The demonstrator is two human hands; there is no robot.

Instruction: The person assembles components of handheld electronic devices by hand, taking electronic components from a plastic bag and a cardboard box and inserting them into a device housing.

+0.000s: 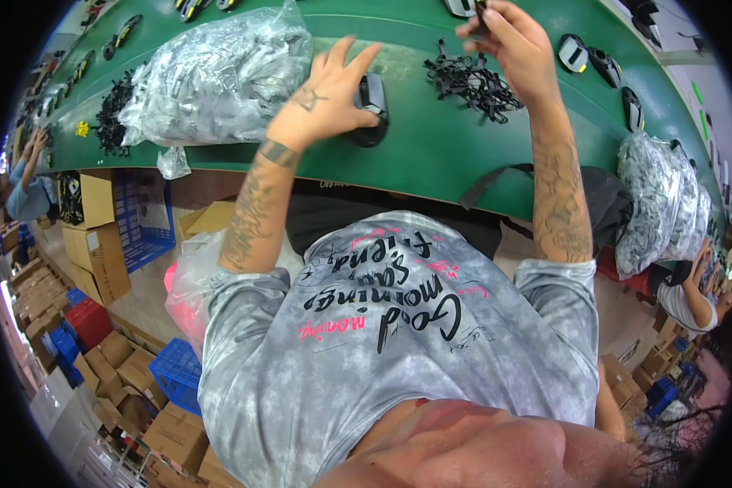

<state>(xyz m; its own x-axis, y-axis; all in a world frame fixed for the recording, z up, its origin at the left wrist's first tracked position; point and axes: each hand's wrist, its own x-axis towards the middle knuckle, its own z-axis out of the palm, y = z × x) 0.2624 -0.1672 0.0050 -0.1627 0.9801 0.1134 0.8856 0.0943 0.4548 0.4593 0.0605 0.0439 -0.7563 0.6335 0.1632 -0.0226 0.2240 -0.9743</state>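
Note:
My left hand [325, 98] is open, fingers spread. Its thumb lies against a black and grey plastic part [372, 96] standing on the green table [415, 167]. My right hand [519, 50] is raised at the table's far side, closed in a pinch on a small black piece [481, 16] whose shape is mostly hidden by the fingers. Just below it lies a loose pile of small black plastic clips [476, 85]. Partly behind the right hand, another grey and black part [459, 6] shows at the top edge.
A large clear bag of wrapped parts [215, 77] lies left of my left hand, with more black clips [115, 114] beyond. Finished-looking grey and black parts [573, 54] sit at right. Another full bag [659, 203] rests at the right edge. Boxes [96, 260] and a co-worker [29, 191] are left.

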